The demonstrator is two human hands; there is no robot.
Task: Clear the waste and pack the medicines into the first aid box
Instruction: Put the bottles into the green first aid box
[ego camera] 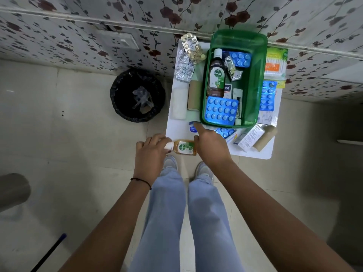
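A green first aid box (257, 79) stands on a small white table (255, 153) and holds a large brown Dettol bottle (215, 75), blue pill strips (221, 110) and a tube. A small amber Dettol bottle (184, 147) lies sideways at the table's near left corner. My left hand (150, 152) grips its white cap end. My right hand (211, 145) rests against the bottle's other end, index finger stretched toward a small blue jar (192, 128).
A black bin (137, 95) with crumpled plastic inside stands on the floor left of the table. Silver and gold pill strips (188, 57), a brown box (194, 95), a cardboard roll (265, 137), white cartons and cotton buds (275, 65) lie around the box. A patterned wall is behind.
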